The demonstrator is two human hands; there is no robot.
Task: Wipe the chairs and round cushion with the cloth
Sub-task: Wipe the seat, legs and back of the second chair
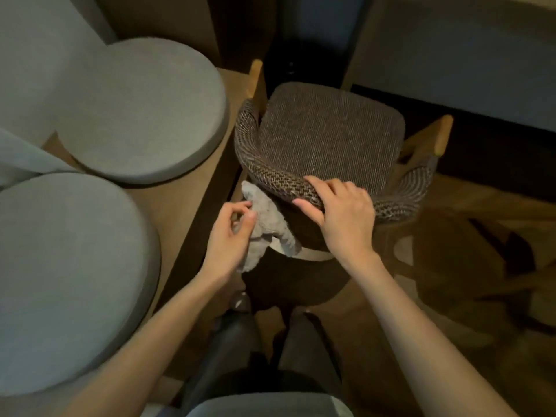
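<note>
A brown woven chair (328, 136) with a curved backrest and wooden arms stands in front of me. My right hand (340, 212) grips the top rail of its backrest, fingers curled over the weave. My left hand (231, 233) holds a crumpled grey cloth (267, 227) just below the left end of that rail, behind the chair's back. Two grey round cushions lie on a wooden bench to the left, the far round cushion (141, 112) and the near round cushion (69, 275).
The wooden bench (186, 206) runs along the left, close beside the chair. A dark table or counter (451, 49) stands beyond the chair. Wooden floor (481, 266) with shadows lies to the right. My legs and shoes (240, 302) are below.
</note>
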